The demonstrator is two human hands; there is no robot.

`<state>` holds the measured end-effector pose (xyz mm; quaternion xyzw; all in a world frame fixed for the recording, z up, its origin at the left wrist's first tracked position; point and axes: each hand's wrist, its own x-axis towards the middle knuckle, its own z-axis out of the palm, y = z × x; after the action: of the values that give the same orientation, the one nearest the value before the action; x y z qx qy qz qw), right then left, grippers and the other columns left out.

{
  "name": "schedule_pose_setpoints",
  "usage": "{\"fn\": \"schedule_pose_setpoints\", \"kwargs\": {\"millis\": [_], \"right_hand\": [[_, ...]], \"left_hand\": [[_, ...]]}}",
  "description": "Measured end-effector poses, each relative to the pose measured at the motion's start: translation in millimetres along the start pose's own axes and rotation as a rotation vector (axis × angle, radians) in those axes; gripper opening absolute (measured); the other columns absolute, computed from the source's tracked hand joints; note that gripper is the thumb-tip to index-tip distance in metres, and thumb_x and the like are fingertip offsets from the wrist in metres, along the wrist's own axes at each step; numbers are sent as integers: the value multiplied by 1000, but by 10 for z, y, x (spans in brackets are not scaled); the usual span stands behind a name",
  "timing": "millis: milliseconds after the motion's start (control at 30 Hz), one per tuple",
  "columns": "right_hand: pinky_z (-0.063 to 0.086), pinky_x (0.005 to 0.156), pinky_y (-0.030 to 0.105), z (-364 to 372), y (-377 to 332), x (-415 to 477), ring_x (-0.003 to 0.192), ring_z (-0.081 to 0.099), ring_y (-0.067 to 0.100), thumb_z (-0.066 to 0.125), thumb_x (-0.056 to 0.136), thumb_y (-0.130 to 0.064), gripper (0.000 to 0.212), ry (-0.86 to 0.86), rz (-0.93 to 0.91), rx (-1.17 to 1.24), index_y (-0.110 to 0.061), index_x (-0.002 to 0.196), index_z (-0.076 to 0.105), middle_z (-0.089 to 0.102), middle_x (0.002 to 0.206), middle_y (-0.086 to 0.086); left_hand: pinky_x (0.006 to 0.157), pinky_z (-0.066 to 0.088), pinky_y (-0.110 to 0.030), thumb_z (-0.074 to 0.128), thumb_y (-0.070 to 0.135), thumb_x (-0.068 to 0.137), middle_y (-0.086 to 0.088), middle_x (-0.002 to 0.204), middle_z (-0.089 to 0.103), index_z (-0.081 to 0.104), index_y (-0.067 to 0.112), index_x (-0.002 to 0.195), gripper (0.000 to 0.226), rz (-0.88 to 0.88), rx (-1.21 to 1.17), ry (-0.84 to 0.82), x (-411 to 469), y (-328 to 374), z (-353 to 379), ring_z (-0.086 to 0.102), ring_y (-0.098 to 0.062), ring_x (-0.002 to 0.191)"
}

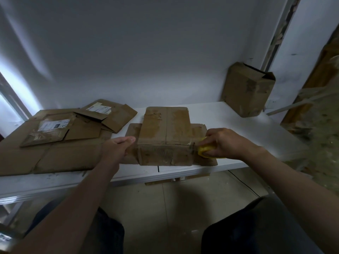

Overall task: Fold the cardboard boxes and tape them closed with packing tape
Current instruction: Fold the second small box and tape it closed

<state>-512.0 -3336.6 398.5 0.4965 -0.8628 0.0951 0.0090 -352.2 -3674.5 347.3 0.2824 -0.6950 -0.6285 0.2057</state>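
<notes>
One worn brown cardboard box (165,132) sits near the front edge of the white worktop (229,114), with its top flaps shut along a middle seam, its side flaps splayed flat, and clear tape (191,144) glinting on its near face. The left hand (117,147) lies open, fingers straight, at the box's left near corner; the right hand (226,142) curls round a yellow tape roll (204,150) against the right near corner. Farther off, flattened cardboard (64,136) lies piled at the left, and a second box (247,88) stands by the wall (165,52).
</notes>
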Motion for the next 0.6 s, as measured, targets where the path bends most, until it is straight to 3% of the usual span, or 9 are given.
{"fn": "schedule_pose_setpoints", "kwargs": {"millis": [167, 333, 433, 600], "right_hand": [[45, 69, 28, 62, -4, 126, 80, 53, 13, 76, 86, -45, 38, -16, -39, -34, -44, 124, 70, 61, 94, -6], [35, 69, 24, 123, 5, 244, 81, 48, 11, 75, 87, -44, 38, -38, -23, -47, -45, 125, 68, 58, 96, -7], [34, 69, 18, 171, 18, 293, 84, 50, 10, 75, 88, -42, 39, -84, 16, -6, -47, 126, 67, 54, 98, -16], [26, 68, 4, 237, -35, 324, 86, 47, 6, 79, 86, -36, 36, -63, 82, 96, -42, 120, 72, 50, 103, -22]], "left_hand": [[67, 48, -24, 74, 23, 92, -1, 99, 73, 76, 18, 107, 16, -22, -5, -3, 119, -84, -29, 64, -14, 86], [52, 45, -13, 73, 22, 93, 2, 82, 67, 76, 11, 110, 21, -13, 14, 38, 199, -217, 8, 58, -8, 70], [58, 45, -20, 72, 24, 94, 0, 83, 67, 76, 11, 112, 22, -42, 14, 22, 266, -267, 11, 57, -11, 72], [66, 51, -25, 70, 23, 95, 1, 88, 72, 75, 24, 91, 7, -37, 26, 81, 334, -325, 99, 64, -13, 78]]}}
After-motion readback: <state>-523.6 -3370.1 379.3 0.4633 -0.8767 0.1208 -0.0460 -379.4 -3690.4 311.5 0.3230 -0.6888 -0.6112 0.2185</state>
